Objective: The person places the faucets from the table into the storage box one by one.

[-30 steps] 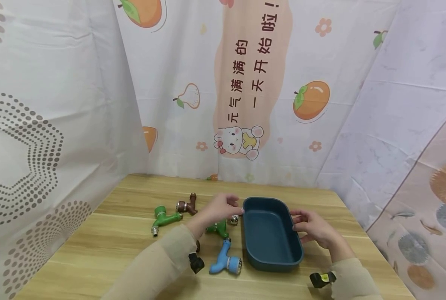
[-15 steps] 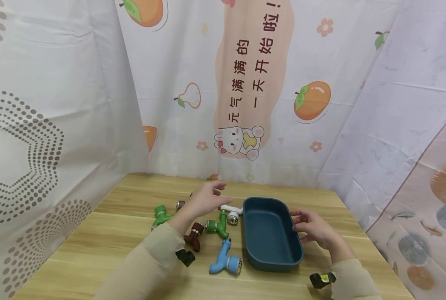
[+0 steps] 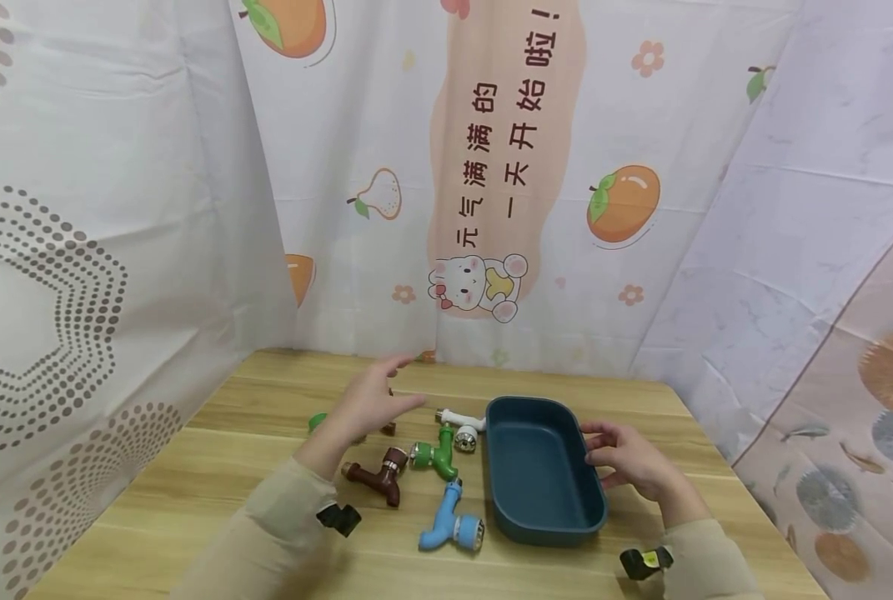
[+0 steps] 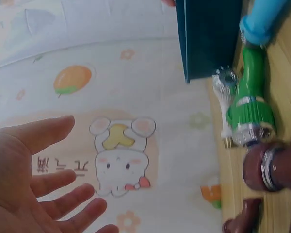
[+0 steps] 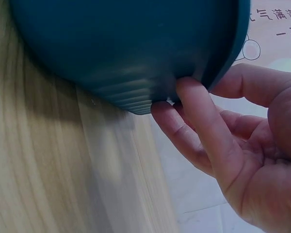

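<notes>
My left hand [image 3: 367, 406] hovers over the far left of the table with thumb and fingers spread, holding nothing. Below and behind it a green faucet [image 3: 316, 421] and a brown faucet [image 3: 389, 428] are mostly hidden. Nearer me lies another brown faucet [image 3: 381, 478], beside a second green faucet [image 3: 440, 456]. A white faucet [image 3: 464, 422] touches or nearly touches the dark blue bin [image 3: 493, 479], and a light blue faucet [image 3: 449, 527] lies at its near left. My right hand [image 3: 629, 460] rests its fingertips against the bin's right outer wall, seen closely in the right wrist view.
The wooden table [image 3: 213, 483] meets a printed curtain [image 3: 386, 275] at its back edge, with more cloth hanging on both sides. A black wrist camera [image 3: 338, 518] sits on the left sleeve and another camera [image 3: 644, 562] on the right.
My left hand has moved left from beside the bin, uncovering the white faucet and the near brown one. It now covers much of the far left faucets. The right hand and bin stay put.
</notes>
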A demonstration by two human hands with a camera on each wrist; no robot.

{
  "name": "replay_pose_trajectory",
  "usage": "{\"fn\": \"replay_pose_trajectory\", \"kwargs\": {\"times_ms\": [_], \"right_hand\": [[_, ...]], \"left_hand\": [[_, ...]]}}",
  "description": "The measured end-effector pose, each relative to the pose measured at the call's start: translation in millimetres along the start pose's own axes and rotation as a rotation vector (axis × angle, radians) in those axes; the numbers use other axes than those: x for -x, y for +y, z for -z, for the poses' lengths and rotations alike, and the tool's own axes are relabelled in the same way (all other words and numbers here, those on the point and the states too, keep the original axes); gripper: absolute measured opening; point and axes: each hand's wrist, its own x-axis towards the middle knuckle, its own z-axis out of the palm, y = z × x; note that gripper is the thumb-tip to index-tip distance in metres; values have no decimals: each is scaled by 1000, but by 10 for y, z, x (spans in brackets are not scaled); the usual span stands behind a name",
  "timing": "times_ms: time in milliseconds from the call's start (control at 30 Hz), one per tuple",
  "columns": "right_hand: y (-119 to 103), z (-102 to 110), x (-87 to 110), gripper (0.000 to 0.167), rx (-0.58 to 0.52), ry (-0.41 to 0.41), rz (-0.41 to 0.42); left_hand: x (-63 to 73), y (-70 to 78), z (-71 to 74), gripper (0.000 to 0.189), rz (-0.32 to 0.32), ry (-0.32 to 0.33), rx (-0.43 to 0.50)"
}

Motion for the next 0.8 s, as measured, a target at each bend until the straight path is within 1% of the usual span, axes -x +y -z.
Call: {"fn": "replay_pose_trajectory", "kwargs": {"times_ms": [67,167,267,400,533,600,800], "right_hand": [[-4,1,-1,64,0,-1,0],[-4,4,1,64,3,1,1],[5,4,2,64,6,3,0],[23,2,-4,63,4,6,-4],[32,2,-10,63,5,6,-5],[30,3,-12,63,7,7,-5],[12,0,-14,64,8,8,-3]], "left_hand": [[16,-36,38,76,-20,17,-41],[33,-109,85,77,-33,41,-90],[49,-184,139,78,-16,55,-101],[70,-295,227,81,24,70,-122],[87,-420,317,84,67,67,-140],[93,-480,358,86,81,69,-133],[112,-655,451,89,84,86,-119]]}}
